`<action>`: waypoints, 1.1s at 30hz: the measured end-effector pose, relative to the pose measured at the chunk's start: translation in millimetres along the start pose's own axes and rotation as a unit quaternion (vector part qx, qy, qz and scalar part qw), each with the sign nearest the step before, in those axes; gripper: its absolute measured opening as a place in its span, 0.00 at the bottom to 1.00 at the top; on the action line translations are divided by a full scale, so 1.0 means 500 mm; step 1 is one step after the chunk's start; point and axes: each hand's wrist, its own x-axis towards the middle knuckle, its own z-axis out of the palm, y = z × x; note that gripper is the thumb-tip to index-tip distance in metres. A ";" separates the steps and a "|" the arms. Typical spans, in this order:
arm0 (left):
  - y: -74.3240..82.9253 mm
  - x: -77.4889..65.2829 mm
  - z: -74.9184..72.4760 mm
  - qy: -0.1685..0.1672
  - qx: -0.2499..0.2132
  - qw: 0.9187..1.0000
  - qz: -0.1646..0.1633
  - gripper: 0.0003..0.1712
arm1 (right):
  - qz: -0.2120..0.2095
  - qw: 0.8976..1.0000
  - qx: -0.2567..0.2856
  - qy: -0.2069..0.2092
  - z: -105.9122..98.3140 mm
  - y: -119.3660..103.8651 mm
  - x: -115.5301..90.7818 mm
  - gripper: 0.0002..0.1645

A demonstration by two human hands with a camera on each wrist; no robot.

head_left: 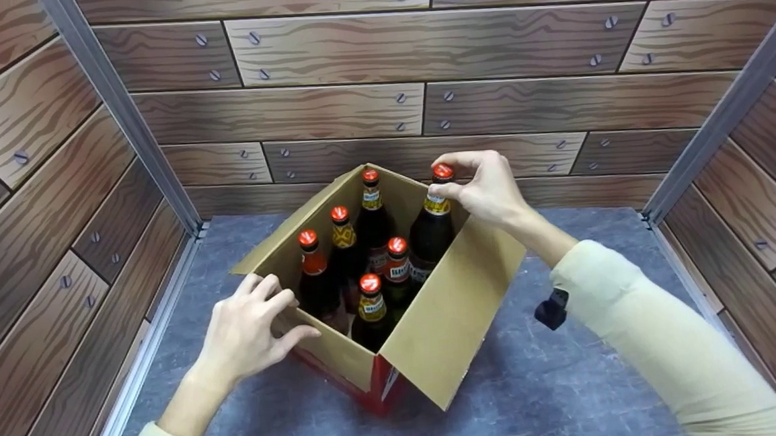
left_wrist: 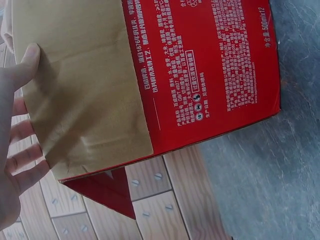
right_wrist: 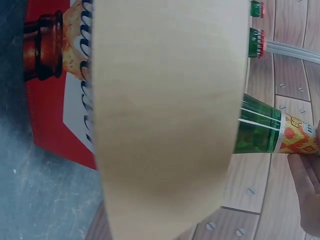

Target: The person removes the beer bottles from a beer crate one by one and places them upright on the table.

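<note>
An open cardboard box (head_left: pixel 338 346), red outside and brown inside, holds several dark glass beer bottles with red caps. My right hand (head_left: pixel 490 188) pinches one beer bottle (head_left: pixel 431 239) by its neck, just below the cap, at the box's far right corner. This bottle is green in the right wrist view, with a yellow and red neck label (right_wrist: pixel 299 135), and its lower part is hidden by a box flap (right_wrist: pixel 167 110). At the near left side, my left hand (head_left: pixel 243 331) grips the box rim, with its thumb on the brown cardboard (left_wrist: pixel 90 95) in the left wrist view.
The box stands on a grey-blue stone-patterned surface (head_left: pixel 573 382). Wood-patterned panels (head_left: pixel 445 46) enclose the back and both sides, with metal rails (head_left: pixel 126 119) at the corners. A wide flap (head_left: pixel 457 308) sticks out from the box's right side.
</note>
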 end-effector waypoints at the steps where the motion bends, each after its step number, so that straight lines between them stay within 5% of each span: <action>1: 0.000 0.001 0.001 0.002 -0.001 1.000 0.000 0.30 | 0.001 1.000 0.001 0.002 -0.004 -0.004 0.002 0.17; 33: -0.002 0.001 0.006 0.005 0.001 1.000 0.000 0.30 | -0.043 0.997 0.029 0.062 -0.142 -0.159 0.042 0.13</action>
